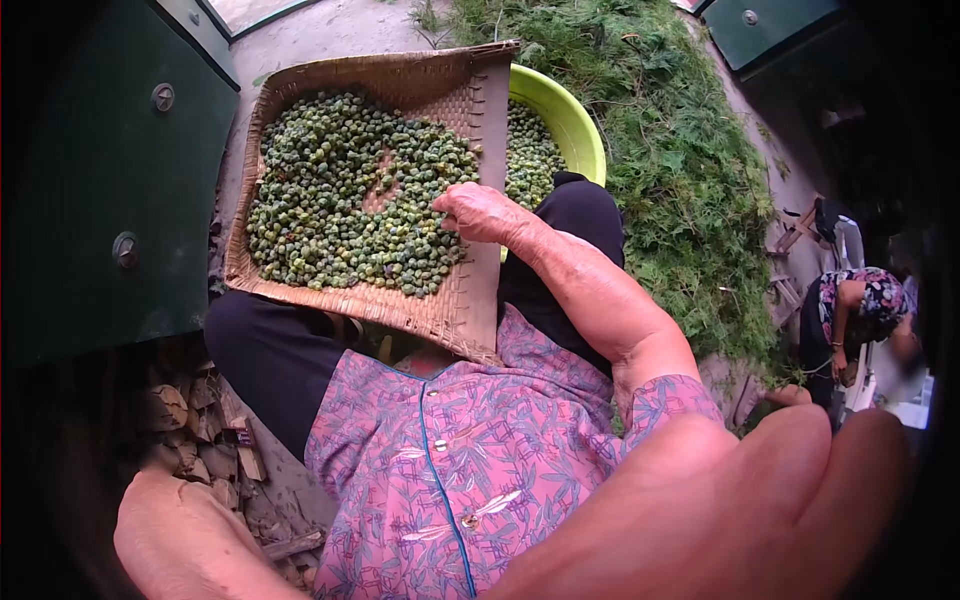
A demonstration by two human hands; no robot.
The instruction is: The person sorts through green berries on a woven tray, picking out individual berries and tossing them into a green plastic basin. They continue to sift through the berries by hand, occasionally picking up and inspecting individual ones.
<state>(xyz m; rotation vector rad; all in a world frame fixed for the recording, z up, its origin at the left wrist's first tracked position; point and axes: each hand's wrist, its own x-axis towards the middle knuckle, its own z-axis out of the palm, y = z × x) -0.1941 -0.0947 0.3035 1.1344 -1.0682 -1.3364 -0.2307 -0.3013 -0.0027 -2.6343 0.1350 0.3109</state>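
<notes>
Green fruit (330, 150) ringing a bare patch (380, 190), woven tray (430, 90), right hand (480, 212) (grip pressed together) over right edge (486, 290)

No legible text, label, brand, number or sign is appearing in the head view; no visible surface is showing any readable characters.
</notes>
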